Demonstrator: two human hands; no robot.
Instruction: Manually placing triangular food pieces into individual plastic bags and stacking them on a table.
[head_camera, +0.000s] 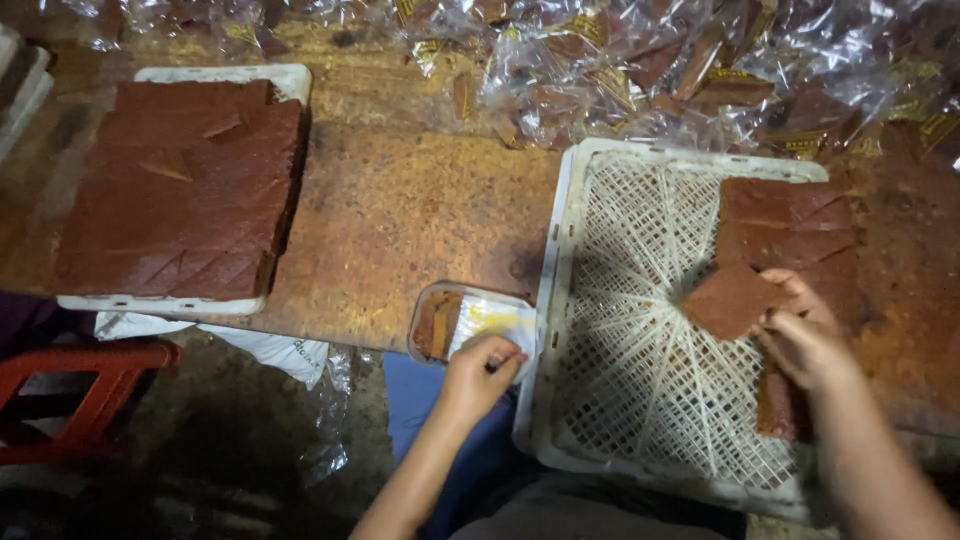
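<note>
Brown slab pinched by right hand over white mesh crate; more slabs stacked in crate's far corner. Left hand curled on small plastic tray, fingertips on its edge. Full tray of slabs lying far left; wrapped pieces heaped behind

Two white plastic lattice trays, one small clear plastic tub, one red plastic stool, two bare hands, uncountable clear wrapped packets.
</note>
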